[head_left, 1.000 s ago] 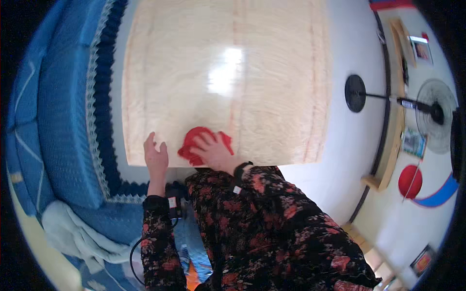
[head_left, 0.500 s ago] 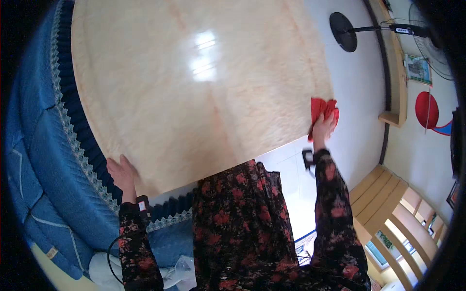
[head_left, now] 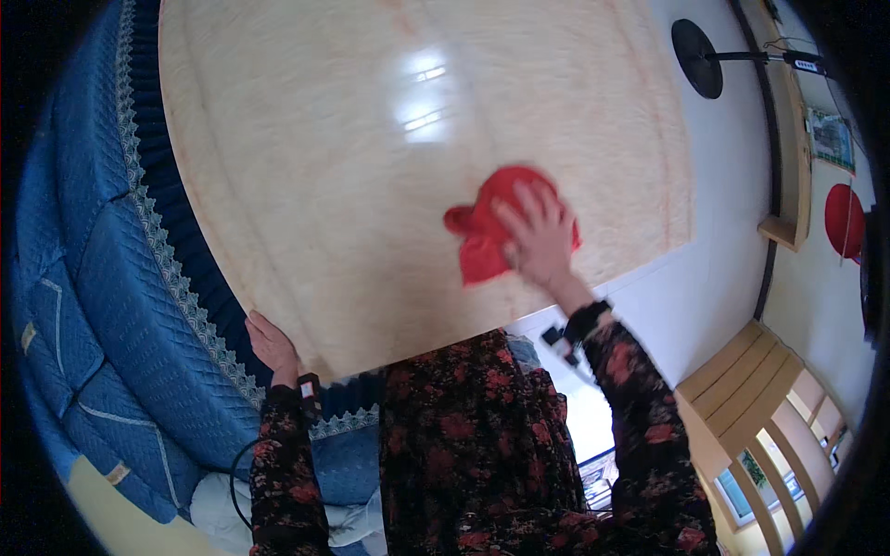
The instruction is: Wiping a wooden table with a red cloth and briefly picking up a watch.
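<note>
Under my right hand (head_left: 540,236) a bunched red cloth (head_left: 487,250) is pressed against the glossy cream marble-patterned table (head_left: 324,204). The fingers of that hand are slightly blurred and spread over the cloth, which sticks out to their left. My left hand (head_left: 272,345) rests at the table's near left corner, fingers stretched and lying along the edge. No object shows in it. Both wrists carry a small black device, and my sleeves are dark with a red floral print.
A blue quilted sofa (head_left: 120,287) with a lace-trimmed skirt runs close along the table's left side. To the right, a black round fan base (head_left: 696,58) stands on the pale floor. A wooden chair (head_left: 742,398) is at the lower right.
My right hand has brought the red cloth from the table's right edge leftward to nearer the middle. The left hand stays by the near left corner. The whole view has shifted slightly.
</note>
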A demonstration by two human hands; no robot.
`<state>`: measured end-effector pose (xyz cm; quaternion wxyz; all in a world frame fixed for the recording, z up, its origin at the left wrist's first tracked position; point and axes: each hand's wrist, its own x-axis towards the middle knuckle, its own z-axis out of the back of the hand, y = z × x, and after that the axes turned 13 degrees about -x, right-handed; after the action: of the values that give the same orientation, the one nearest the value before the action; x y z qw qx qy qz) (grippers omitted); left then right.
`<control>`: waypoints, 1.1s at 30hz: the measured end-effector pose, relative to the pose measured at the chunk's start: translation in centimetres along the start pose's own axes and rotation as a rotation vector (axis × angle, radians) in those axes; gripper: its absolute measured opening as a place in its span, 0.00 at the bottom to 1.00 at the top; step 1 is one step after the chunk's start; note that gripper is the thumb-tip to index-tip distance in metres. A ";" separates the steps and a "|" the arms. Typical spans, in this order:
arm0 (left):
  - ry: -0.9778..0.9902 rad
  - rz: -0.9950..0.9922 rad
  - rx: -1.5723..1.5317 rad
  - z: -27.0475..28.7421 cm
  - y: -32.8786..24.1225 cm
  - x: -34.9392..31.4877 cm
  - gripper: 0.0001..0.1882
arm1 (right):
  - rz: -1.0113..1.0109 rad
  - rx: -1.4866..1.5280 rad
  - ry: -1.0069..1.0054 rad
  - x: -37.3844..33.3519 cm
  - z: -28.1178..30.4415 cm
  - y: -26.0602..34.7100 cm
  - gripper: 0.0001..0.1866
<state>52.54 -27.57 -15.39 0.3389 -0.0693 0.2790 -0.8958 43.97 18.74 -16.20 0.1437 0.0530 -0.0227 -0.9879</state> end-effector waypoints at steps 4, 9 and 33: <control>-0.051 0.065 0.032 -1.2 -2.3 -1.2 0.26 | -0.460 -0.236 -0.176 10.4 -1.8 -6.4 0.29; -0.005 0.123 0.050 -2.3 -2.4 -1.5 0.29 | -0.786 -0.286 -0.333 18.4 -1.3 -5.7 0.24; 0.143 -0.125 -0.060 -1.6 2.1 2.4 0.32 | -0.524 -0.243 -0.278 5.0 -6.1 -5.1 0.26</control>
<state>51.35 -29.67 -18.06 0.2594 -0.0327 0.3242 -0.9091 38.45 21.97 -23.07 -0.1150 -0.0959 0.0906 -0.9846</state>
